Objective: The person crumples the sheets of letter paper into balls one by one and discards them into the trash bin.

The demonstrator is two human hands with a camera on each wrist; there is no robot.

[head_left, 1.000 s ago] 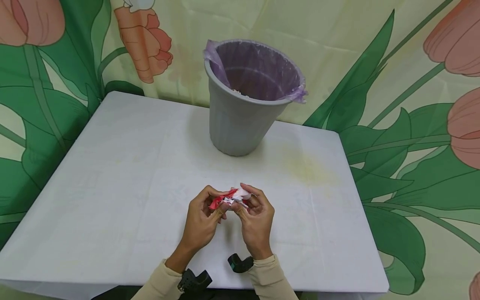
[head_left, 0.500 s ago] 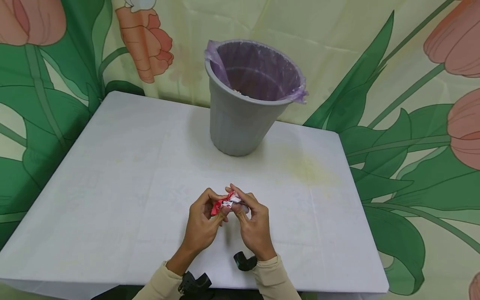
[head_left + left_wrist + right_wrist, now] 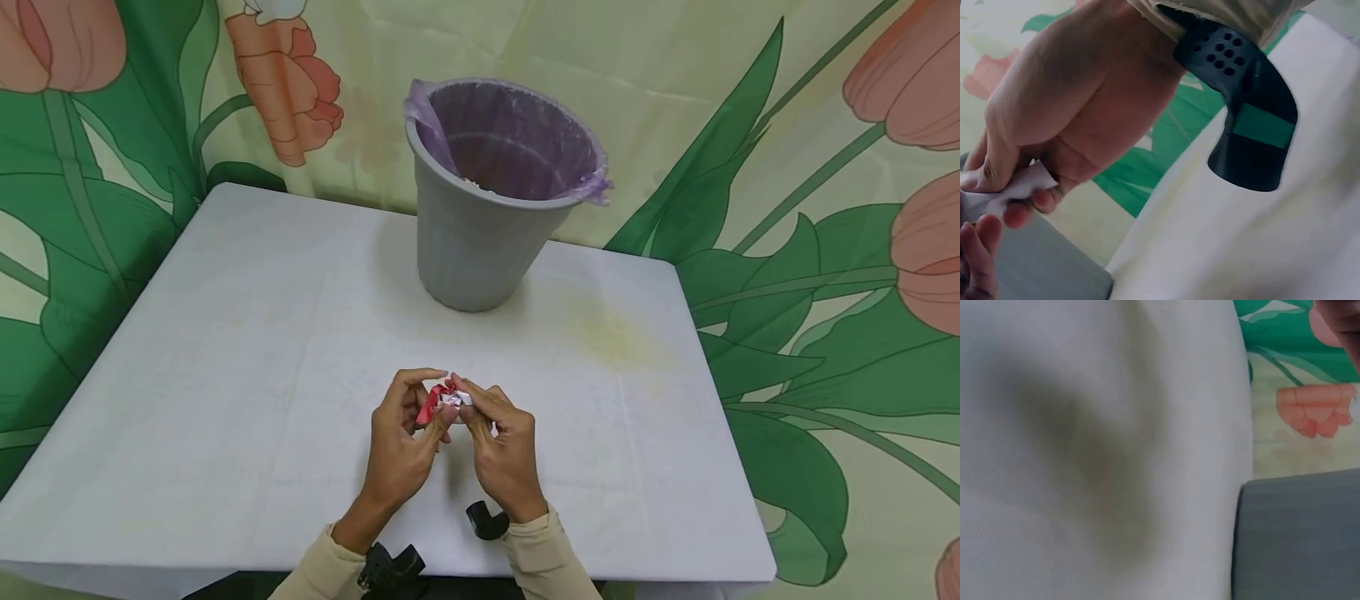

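A small crumpled piece of red and white paper [image 3: 453, 400] is held between both hands above the front middle of the table. My left hand [image 3: 399, 442] pinches its red end, thumb in front and index finger stretched over the top. From the other side my right hand [image 3: 508, 450] grips the white end between thumb and fingers. The left wrist view shows the pale paper [image 3: 1022, 187] under the left thumb, with fingertips of the other hand close below it. Only a bit of a hand [image 3: 1342, 319] enters the right wrist view's upper corner.
A grey bin [image 3: 480, 250] with a purple liner bag [image 3: 431, 125] stands at the back of the white-covered table [image 3: 225, 375]; some whitish bits show inside. Behind hangs a flower-printed cloth [image 3: 675, 75]. Dark camera mounts [image 3: 392, 568] sit at both wrists.
The white end of the paper has been folded inward and looks more compact. My right fingers have moved left over it, and the left index finger has straightened over the top.
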